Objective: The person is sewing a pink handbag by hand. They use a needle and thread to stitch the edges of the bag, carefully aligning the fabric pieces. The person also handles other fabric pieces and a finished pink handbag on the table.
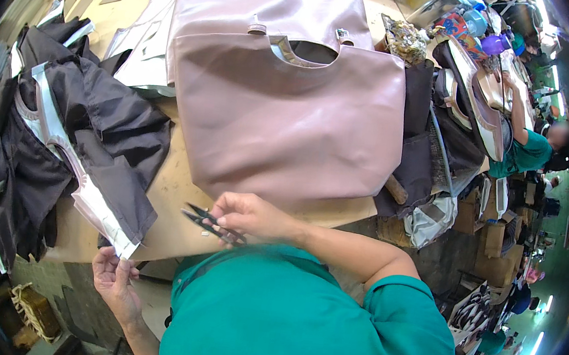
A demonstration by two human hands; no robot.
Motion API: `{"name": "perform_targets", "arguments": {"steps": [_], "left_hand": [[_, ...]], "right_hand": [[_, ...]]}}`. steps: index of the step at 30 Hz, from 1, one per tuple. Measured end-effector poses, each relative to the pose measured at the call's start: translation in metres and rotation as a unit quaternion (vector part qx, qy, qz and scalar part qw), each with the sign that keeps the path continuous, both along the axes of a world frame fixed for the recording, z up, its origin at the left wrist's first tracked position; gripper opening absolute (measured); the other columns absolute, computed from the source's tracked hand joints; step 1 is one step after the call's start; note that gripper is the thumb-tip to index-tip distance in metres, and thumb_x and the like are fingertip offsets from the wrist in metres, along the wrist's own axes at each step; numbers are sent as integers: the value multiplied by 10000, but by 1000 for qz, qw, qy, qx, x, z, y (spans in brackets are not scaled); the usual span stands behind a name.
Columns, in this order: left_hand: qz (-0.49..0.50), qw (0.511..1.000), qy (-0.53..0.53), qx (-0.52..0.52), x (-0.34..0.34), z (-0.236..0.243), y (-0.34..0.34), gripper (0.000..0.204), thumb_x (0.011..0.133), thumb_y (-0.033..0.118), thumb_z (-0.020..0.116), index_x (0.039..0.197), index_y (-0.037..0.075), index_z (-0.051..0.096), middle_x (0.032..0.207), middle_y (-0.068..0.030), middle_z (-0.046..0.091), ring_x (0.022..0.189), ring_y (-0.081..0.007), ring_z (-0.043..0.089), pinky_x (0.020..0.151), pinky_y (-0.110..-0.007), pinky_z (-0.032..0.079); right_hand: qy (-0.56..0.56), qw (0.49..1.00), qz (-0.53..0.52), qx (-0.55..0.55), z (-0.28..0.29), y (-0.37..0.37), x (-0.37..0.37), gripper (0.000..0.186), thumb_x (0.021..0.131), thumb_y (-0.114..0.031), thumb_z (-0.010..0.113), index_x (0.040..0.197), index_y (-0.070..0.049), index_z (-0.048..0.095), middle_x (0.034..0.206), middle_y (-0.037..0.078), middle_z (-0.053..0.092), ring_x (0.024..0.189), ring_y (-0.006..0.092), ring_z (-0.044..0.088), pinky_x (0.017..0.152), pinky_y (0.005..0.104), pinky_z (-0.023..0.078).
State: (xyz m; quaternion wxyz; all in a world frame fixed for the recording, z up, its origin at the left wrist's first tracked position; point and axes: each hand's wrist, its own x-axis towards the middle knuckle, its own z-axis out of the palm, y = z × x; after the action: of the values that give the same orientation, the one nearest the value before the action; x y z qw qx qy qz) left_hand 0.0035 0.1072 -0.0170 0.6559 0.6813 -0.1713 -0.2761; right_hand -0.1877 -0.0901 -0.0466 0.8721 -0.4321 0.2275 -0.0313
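Observation:
My left hand (115, 283) pinches the lower end of a pale, pink-edged strip (105, 220). That strip runs along a piece of dark brown lining cloth (102, 119), which is heaped at the table's left side. Over the near edge of the table, my right hand (245, 213) is closed around small black thread snips (200, 216); their two blades point left and stand slightly apart. Just beyond the right hand lies a large dusty-pink bag (290, 123) with a curved cut-out at its top edge and small buckled tabs.
More dark cloth (418, 136) and pink-trimmed pieces (474, 93) are piled right of the bag. White pattern sheets (143, 47) lie at the back left. A person in a green shirt (532, 157) works at the far right. Boxes (494, 239) stand beyond the table.

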Motion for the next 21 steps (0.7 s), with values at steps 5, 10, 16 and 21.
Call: {"name": "perform_targets", "arguments": {"steps": [5, 10, 16, 21], "left_hand": [[-90, 993, 76, 26, 5, 6, -16, 216, 791, 6, 552, 997, -11, 489, 762, -26, 517, 658, -70, 506, 576, -178, 427], [-125, 990, -2, 60, 1, -5, -29, 150, 780, -41, 527, 926, -5, 527, 791, -21, 526, 716, -80, 511, 663, -193, 434], [-157, 985, 54, 42, 4, 9, -10, 176, 753, -78, 527, 921, -32, 549, 844, -83, 563, 743, -150, 576, 633, -250, 491], [-153, 984, 55, 69, 17, 24, 19, 191, 763, -20, 530, 953, -30, 544, 714, -37, 531, 636, -110, 547, 609, -224, 455]], "right_hand": [[-20, 978, 39, 205, 14, 8, 35, 191, 826, -58, 430, 1016, -43, 417, 824, 81, 540, 527, 88, 500, 460, 200, 426], [-126, 962, 99, 221, 18, 13, 59, 340, 826, -85, 510, 1149, -39, 414, 856, 17, 497, 655, 60, 461, 585, 185, 413], [-80, 991, 76, 74, 6, 3, 58, 263, 832, -89, 522, 1060, -28, 406, 871, 49, 511, 673, 115, 550, 586, 251, 461], [-34, 992, 112, 38, 7, 6, 71, 222, 822, -47, 452, 1032, -13, 388, 986, 120, 547, 653, 121, 572, 580, 244, 486]]}}
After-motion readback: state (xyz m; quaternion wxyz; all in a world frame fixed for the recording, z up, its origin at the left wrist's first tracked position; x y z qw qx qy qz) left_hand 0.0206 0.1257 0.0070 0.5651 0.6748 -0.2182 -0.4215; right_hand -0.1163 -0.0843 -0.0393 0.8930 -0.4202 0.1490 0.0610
